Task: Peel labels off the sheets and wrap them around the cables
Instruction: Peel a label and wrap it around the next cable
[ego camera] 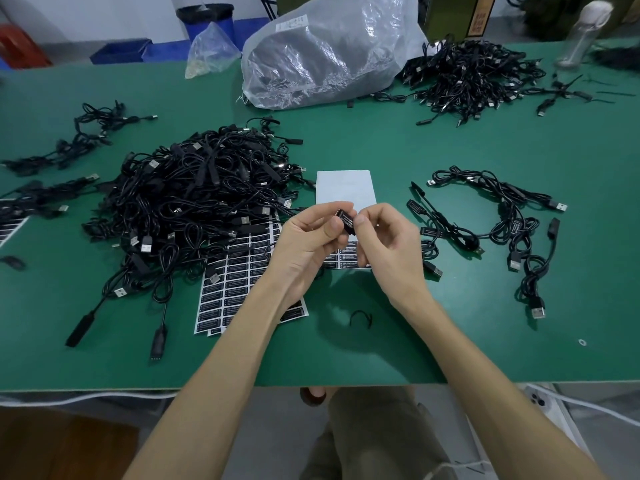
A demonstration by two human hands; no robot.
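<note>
Pinching small black printed label (347, 221) between left hand (309, 242) and right hand (389, 244), both thumbs clamped on it, above black-and-white label sheets (228, 282) on green bench (381, 133)

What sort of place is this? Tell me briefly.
Probably a small factory packing bench: a big pile of black USB cables, sheets of printed labels on a green worktable, blue bins behind.
</note>
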